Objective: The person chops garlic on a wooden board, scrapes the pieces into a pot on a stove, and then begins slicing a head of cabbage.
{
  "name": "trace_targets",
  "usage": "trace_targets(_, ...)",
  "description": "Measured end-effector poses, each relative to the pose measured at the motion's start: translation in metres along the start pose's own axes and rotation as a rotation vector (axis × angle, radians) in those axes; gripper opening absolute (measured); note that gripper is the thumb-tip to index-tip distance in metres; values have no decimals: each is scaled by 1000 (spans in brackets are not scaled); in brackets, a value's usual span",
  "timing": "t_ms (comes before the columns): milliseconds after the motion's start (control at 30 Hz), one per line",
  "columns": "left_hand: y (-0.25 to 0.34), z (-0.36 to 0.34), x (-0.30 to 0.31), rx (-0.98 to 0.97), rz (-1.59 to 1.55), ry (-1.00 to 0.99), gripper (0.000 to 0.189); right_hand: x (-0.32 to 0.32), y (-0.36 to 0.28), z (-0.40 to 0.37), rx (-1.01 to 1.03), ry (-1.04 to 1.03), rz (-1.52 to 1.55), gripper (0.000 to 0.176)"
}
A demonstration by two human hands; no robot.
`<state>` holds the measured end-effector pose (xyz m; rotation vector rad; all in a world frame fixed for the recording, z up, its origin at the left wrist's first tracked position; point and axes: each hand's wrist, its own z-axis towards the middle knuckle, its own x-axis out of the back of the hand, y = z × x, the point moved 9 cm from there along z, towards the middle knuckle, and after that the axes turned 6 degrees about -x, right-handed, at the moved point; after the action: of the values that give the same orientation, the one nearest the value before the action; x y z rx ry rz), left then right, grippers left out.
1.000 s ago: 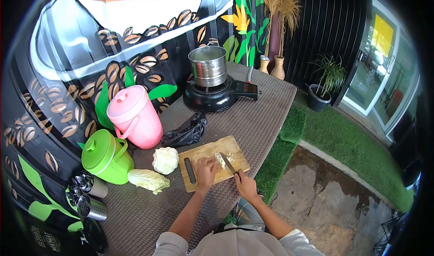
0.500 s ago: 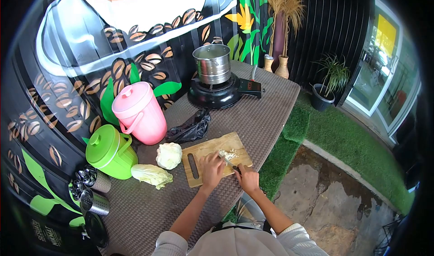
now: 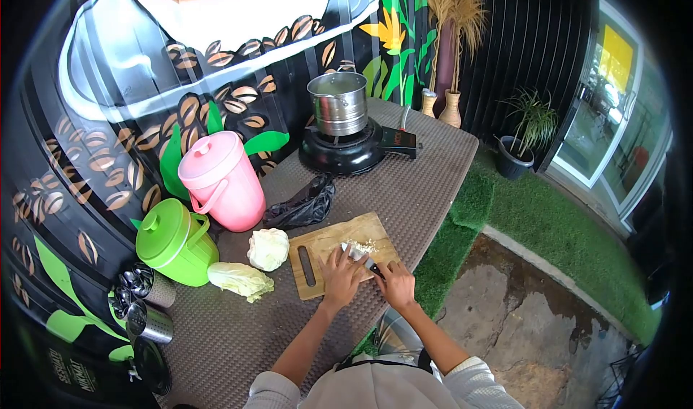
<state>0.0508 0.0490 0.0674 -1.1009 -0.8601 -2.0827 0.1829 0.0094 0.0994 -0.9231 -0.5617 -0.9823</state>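
Note:
A wooden cutting board [image 3: 307, 291] with a slot handle lies on the table, finely chopped white bits [image 3: 364, 246] on its far half. My right hand [image 3: 396, 285] is closed around the black handle of a knife [image 3: 374, 267]. The blade lies low over the board, its tip pointing left beside the chopped bits. Spread over the board, my left hand [image 3: 341, 279] has its fingers at the blade and partly covers it. To the left of the board sit a pale round cabbage [image 3: 268, 249] and a longer leafy cabbage [image 3: 242, 280].
Behind the board lies a black plastic bag [image 3: 307, 201]. A steel pot [image 3: 338, 104] stands on a black portable stove [image 3: 343, 153] at the back. Pink [image 3: 229, 185] and green [image 3: 177, 246] lidded buckets line the wall, with cutlery holders [image 3: 150, 322] nearer me. The table edge [image 3: 446, 185] runs along the right.
My left hand's fingers have spread out more over the blade. The knife has turned flatter, showing more of its blade, its tip farther left.

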Motion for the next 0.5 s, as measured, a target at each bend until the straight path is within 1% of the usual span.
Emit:
trace_targets(33,-4,0,-1,37,-12,2,37,1,0,0,-1,1,0,24)
trace_targets(167,-11,-1,-5,61,-12,-26,39,4,-2,0,-15,15,14,21)
trace_targets(267,-13,-3,-4,84,66,-9,38,6,-5,1,-28,28,22,20)
trace_targets(333,-17,-5,1,160,58,43,39,8,-6,2,-34,36,21,19)
trace_targets(367,-16,-3,1,159,56,43,39,8,-7,2,-39,30,22,19)
trace_targets(433,-24,-4,1,242,45,75,39,10,-7,2,-44,22,20,19)
trace_targets(500,-29,-3,-2,278,40,64,40,12,-7,1,-56,32,29,20)
